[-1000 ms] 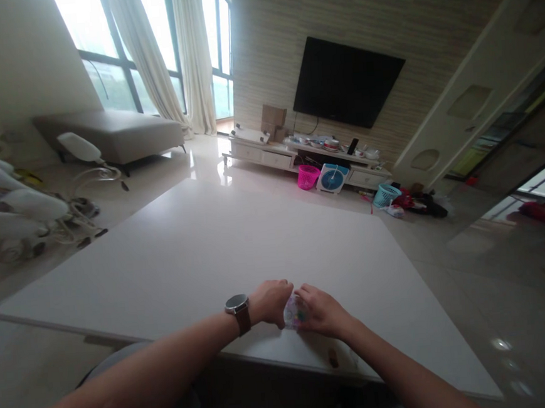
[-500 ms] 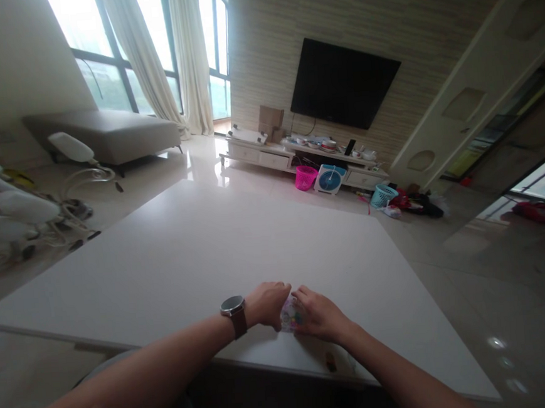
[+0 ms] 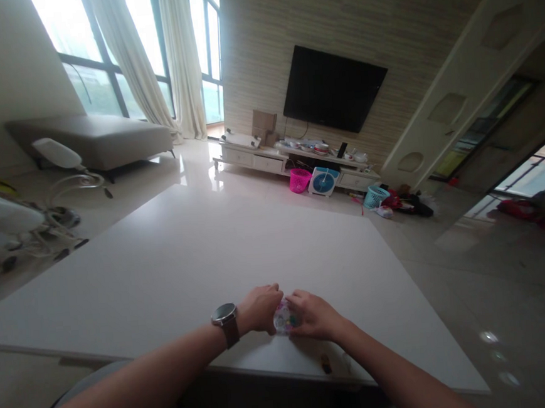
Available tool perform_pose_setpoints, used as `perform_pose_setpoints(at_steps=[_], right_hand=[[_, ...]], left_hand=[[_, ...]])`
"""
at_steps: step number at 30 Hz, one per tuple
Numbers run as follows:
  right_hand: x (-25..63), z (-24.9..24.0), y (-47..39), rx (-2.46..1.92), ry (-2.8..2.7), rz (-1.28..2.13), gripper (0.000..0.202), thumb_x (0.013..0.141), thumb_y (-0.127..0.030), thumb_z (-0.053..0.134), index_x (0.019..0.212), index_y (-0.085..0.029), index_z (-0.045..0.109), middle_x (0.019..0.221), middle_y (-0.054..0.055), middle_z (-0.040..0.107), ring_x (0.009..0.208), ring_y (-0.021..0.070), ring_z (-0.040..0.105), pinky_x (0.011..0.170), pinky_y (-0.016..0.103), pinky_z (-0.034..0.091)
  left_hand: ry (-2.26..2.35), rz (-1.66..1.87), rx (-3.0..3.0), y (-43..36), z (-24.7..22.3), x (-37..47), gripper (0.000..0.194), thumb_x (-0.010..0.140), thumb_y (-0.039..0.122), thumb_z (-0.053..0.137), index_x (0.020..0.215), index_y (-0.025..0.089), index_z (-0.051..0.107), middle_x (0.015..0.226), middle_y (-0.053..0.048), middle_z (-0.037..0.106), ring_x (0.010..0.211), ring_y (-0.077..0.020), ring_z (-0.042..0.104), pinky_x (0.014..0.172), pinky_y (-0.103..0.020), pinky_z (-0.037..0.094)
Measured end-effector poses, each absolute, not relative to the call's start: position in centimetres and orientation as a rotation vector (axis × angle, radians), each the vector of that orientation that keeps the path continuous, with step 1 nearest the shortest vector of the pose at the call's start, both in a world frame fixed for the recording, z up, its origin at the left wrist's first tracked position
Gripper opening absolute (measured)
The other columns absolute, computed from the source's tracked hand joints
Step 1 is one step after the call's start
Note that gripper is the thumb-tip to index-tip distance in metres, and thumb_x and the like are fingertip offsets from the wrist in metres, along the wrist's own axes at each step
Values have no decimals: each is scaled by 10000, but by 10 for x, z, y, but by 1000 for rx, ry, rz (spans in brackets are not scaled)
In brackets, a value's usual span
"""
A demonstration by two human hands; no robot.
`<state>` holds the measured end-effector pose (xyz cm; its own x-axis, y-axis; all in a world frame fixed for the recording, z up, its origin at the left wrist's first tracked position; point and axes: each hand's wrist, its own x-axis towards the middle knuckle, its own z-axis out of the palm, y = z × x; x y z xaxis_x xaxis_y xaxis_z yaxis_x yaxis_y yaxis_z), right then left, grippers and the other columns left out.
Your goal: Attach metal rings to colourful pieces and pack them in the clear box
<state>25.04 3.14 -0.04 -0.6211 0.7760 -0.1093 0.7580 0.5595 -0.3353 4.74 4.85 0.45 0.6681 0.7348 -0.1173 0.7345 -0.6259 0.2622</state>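
A small clear container (image 3: 282, 318) with colourful bits in it stands at the near edge of the white table (image 3: 238, 250), between my two hands. My left hand (image 3: 260, 308), with a watch (image 3: 225, 314) on its wrist, grips the container's left side. Fingers of my right hand (image 3: 315, 315) are curled round its right side. Close to the right forearm, a small dark and yellow item (image 3: 325, 364) lies at the table edge, and a faint clear object (image 3: 346, 363) is beside it, too blurred to make out.
Beyond the table are a pink basket (image 3: 299, 180), a blue and white fan (image 3: 323, 181) and a teal basket (image 3: 376, 196) before a low cabinet (image 3: 267, 164). A grey bench (image 3: 121, 140) and white lamp-like parts (image 3: 58, 153) are at the left.
The whole view has shifted slightly, so the scene sits a little further left. Both hands keep their hold on the container, which appears slightly turned.
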Motion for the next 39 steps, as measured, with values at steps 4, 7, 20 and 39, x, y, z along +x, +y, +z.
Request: perform_pose_setpoints(at_steps=[4, 7, 20, 39], right_hand=[[251, -2, 31, -1326, -2713, 554, 529, 652, -398, 790, 1094, -196, 580, 1040, 72, 582, 953, 228, 540, 791, 302, 429], [251, -1, 31, -1326, -2698, 596, 532, 645, -383, 800, 1091, -197, 579, 1042, 69, 577, 953, 223, 535, 811, 308, 432], [248, 3, 28, -1326, -2680, 554, 566, 645, -342, 805, 1130, -183, 559, 1078, 80, 575, 995, 237, 531, 864, 328, 443], [250, 5, 25, -1317, -2640, 591, 599, 645, -311, 807, 1168, -196, 538, 1100, 79, 559, 1019, 249, 506, 881, 344, 444]], left_hand=[[1160, 18, 2585, 49, 2, 48, 490, 563, 449, 767, 942, 186, 600, 991, -98, 651, 860, -268, 659, 711, -342, 539], [1168, 31, 2583, 50, 1, 48, 508, 561, 477, 762, 944, 189, 590, 982, -98, 656, 837, -271, 660, 685, -345, 535], [1233, 64, 2566, 47, 1, 52, 564, 530, 407, 803, 983, 153, 583, 993, -125, 669, 843, -285, 670, 692, -346, 547], [1196, 50, 2554, 51, 5, 48, 576, 537, 452, 788, 993, 182, 563, 999, -109, 656, 843, -281, 665, 683, -345, 538]])
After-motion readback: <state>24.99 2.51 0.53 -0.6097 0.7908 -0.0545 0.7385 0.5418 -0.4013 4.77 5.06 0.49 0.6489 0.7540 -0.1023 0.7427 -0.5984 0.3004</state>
